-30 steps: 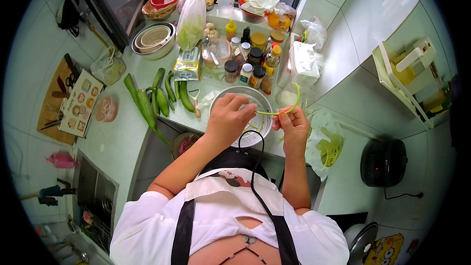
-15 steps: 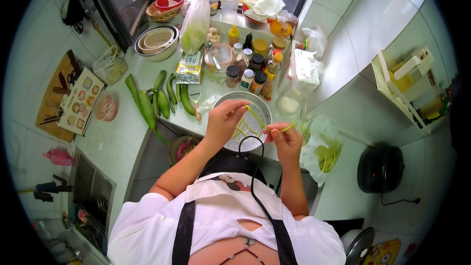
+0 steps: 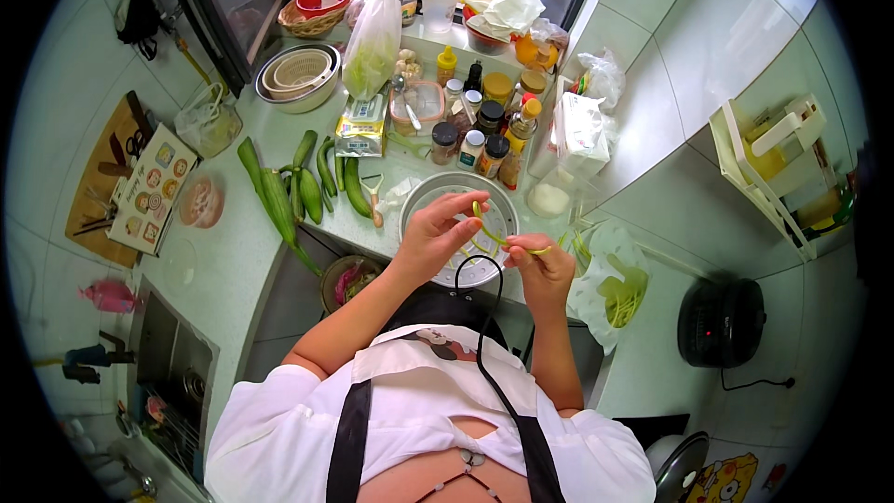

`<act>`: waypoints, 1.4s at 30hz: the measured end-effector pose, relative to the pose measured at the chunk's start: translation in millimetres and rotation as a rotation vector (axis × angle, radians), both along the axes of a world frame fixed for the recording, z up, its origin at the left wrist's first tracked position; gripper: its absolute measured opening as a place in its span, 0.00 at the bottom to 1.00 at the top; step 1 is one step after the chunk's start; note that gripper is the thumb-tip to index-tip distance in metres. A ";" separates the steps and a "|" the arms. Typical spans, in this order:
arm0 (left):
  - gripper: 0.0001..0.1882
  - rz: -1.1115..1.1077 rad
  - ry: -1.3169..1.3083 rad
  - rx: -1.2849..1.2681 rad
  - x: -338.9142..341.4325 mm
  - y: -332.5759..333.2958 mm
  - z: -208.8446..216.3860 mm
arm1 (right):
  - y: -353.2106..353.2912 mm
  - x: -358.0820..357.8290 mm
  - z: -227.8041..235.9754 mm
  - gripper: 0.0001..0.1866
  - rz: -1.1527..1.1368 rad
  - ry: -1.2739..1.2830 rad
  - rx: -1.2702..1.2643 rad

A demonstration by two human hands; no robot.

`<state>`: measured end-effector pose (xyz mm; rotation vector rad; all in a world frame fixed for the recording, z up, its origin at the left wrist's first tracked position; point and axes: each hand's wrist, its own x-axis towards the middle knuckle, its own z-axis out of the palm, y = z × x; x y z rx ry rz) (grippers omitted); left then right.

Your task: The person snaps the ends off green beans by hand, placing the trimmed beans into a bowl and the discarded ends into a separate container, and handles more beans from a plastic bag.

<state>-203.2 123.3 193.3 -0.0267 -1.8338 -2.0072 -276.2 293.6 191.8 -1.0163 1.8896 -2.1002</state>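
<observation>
Thin green stem (image 3: 488, 233), bent, spans both hands above round metal pan (image 3: 457, 183). Right hand (image 3: 546, 272) pinches stem between thumb and forefinger, short end poking out rightward. Left hand (image 3: 433, 237) curled at stem's other end; cannot tell whether fingertips grip. Cut pieces (image 3: 480, 248) lie in pan. Right of pan, plastic bag (image 3: 585, 295) with greens; left, peeler (image 3: 377, 216); behind, jars (image 3: 470, 147).

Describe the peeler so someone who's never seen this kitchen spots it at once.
On the pale counter, find the large round metal pan near the middle. Just left of it, past some crumpled whitish plastic, lies a small peeler, right of a curved green vegetable. Its light-brown handle and Y-shaped frame set it apart from that all-green neighbour.
</observation>
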 end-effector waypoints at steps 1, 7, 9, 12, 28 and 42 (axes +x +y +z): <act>0.19 -0.008 -0.010 0.022 0.2 0.3 0.3 | -0.2 0.0 -0.4 0.06 -0.009 0.003 0.005; 0.12 0.000 -0.045 0.052 -0.5 -1.7 -8.7 | -0.7 -0.1 0.3 0.06 -0.018 -0.001 0.032; 0.10 0.016 -0.044 0.033 -1.3 -2.1 -9.5 | -0.7 0.6 1.1 0.06 -0.019 0.008 0.054; 0.08 0.048 -0.060 -0.010 -0.6 -1.5 -5.4 | -1.5 0.9 -3.3 0.07 -0.035 -0.023 0.029; 0.15 0.145 -0.049 -0.453 7.1 -4.7 -5.5 | -10.9 -2.1 -6.9 0.10 -0.053 -0.254 -0.078; 0.09 0.432 -0.502 -1.002 85.4 -64.3 -103.2 | -12.8 -10.1 -3.0 0.12 -0.170 -0.287 -0.110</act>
